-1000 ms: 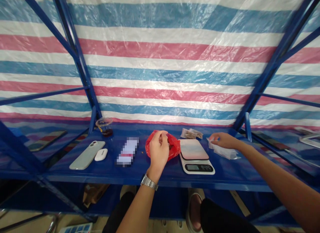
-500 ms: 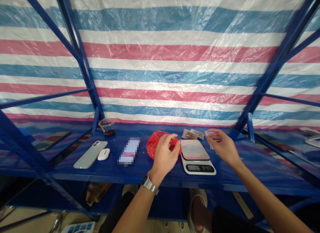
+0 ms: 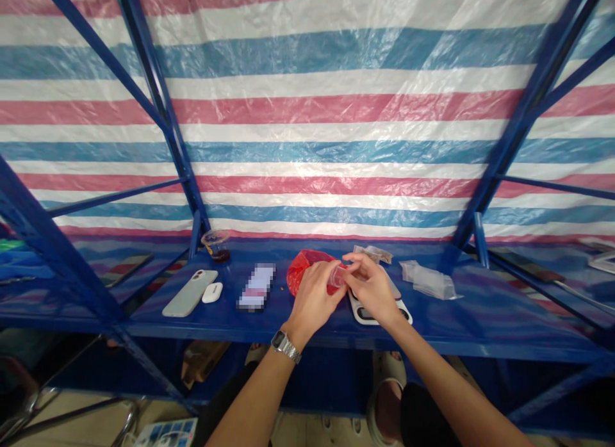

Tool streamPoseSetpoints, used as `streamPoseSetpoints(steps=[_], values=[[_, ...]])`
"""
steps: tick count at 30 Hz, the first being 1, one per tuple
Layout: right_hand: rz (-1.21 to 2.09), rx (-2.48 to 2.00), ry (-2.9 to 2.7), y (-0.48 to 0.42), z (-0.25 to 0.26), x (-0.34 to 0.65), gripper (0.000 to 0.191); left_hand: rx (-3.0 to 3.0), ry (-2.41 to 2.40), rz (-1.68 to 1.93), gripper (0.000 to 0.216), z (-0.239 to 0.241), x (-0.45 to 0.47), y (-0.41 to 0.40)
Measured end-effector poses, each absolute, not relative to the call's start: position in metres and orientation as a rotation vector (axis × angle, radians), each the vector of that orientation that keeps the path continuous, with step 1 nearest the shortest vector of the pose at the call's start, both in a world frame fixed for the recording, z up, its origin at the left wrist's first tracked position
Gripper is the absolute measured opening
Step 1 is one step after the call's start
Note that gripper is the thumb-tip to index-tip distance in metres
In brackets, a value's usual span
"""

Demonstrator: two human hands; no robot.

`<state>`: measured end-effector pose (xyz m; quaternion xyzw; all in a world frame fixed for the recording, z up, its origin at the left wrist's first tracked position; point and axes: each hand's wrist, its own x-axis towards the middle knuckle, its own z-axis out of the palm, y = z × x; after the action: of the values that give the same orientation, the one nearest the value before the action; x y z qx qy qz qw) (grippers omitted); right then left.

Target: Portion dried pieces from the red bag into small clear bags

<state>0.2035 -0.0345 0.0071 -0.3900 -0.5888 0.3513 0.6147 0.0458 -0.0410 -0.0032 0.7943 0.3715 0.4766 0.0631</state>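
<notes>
My left hand (image 3: 317,290) and my right hand (image 3: 372,285) meet at the near right side of a red plastic bag (image 3: 300,271). Fingertips of both pinch a small clear plastic bag (image 3: 338,276), through which red shows. The left hand covers part of the red bag, so its contents are hidden. Beneath my right hand is a white kitchen scale (image 3: 404,314), its plate and display partly covered. Small clear bags with brownish contents (image 3: 379,254) lie behind the scale. More clear plastic bags (image 3: 432,282) rest in a pile to its right.
To the left on the blue shelf (image 3: 269,332) lie a lit phone (image 3: 257,287), a white earbud case (image 3: 212,292) and a pale phone (image 3: 191,294). A clear cup with dark liquid (image 3: 218,248) stands behind them. Blue posts (image 3: 500,149) and a striped sheet (image 3: 336,114) bound the space.
My right hand has moved left from the pile of clear bags, across the scale, to my left hand. A small clear bag is now between them. The left hand stays by the red bag.
</notes>
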Motion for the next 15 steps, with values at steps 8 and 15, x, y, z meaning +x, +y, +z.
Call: streamPoseSetpoints(steps=[8, 15], values=[[0.940, -0.862, -1.325, -0.041, 0.020, 0.202, 0.034, 2.576, 1.147, 1.347, 0.056, 0.003, 0.038, -0.048], [0.729, -0.934, -1.464, -0.026, 0.007, 0.205, 0.021, 1.994, 1.315, 1.668, 0.037, 0.013, 0.026, -0.044]])
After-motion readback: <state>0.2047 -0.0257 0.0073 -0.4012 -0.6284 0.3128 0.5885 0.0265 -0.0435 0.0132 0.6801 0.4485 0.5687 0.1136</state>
